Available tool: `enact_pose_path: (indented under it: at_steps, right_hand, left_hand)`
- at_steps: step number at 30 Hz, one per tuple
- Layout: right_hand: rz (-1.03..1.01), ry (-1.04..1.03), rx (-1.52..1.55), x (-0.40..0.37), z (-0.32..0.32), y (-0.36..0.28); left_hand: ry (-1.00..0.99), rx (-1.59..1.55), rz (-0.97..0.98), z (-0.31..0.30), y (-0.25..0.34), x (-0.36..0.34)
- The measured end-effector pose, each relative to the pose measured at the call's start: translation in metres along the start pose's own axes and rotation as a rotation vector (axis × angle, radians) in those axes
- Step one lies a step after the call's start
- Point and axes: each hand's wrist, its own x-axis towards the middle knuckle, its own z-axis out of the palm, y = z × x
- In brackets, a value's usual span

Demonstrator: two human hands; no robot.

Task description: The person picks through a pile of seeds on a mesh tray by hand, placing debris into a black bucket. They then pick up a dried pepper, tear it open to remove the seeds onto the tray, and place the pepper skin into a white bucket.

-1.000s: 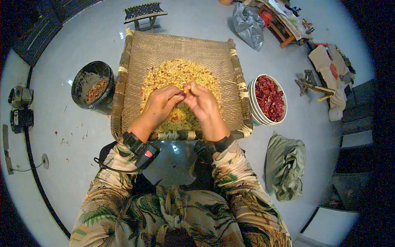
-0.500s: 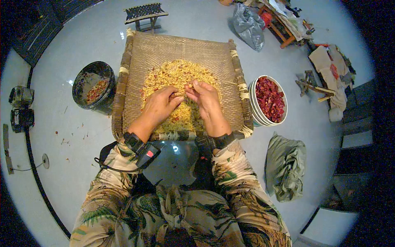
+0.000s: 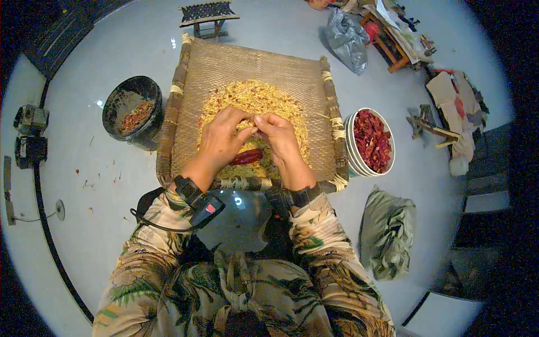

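Observation:
Over a woven tray [image 3: 224,56] with a wooden frame, both hands meet fingertip to fingertip. My left hand [image 3: 222,137] is closed in a pinch, thumb against the fingers. Opposite it, my right hand [image 3: 279,137] pinches too, its thumb and forefinger touching the left fingertips. Anything between them is too small to make out. Below the hands, a dark red dried chili [image 3: 247,156] shows against the seeds, apart from the pinching fingertips. A broad pile of yellow chili seeds [image 3: 252,95] with red flecks covers the middle of the tray.
Left of the tray stands a black bucket [image 3: 157,121] with reddish scraps inside. A white bucket [image 3: 352,143] of red chili pieces is at the right, near a crumpled green sack [image 3: 387,233]. Beyond are a small stool [image 3: 209,14] and a grey plastic bag [image 3: 345,42].
My hands have come together at the fingertips from slightly apart. A dark red chili now shows below them, where only seeds were visible. The view has shifted slightly.

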Motion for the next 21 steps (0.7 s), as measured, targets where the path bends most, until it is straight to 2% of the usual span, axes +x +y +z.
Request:
enact_pose_path:
  at_steps: [5,11,14,17,21]
  right_hand:
    - [-0.037,0.021,-0.120,0.001,0.001,0.003]
    - [-0.137,0.077,-0.157,-0.003,0.004,-0.003]
    - [-0.097,0.069,-0.185,0.001,-0.003,0.004]
    - [-0.069,0.087,-0.207,0.000,0.004,-0.003]
    - [-0.065,0.106,-0.189,0.003,-0.005,-0.002]
  left_hand:
    - [0.026,0.012,-0.033,-0.004,0.001,-0.001]
    - [-0.038,0.084,-0.096,-0.021,0.013,0.000]
    - [-0.055,0.036,-0.145,-0.026,0.012,-0.002]
    - [0.075,0.100,-0.191,-0.044,-0.003,0.000]
    - [0.431,0.059,-0.253,-0.073,-0.040,0.006]
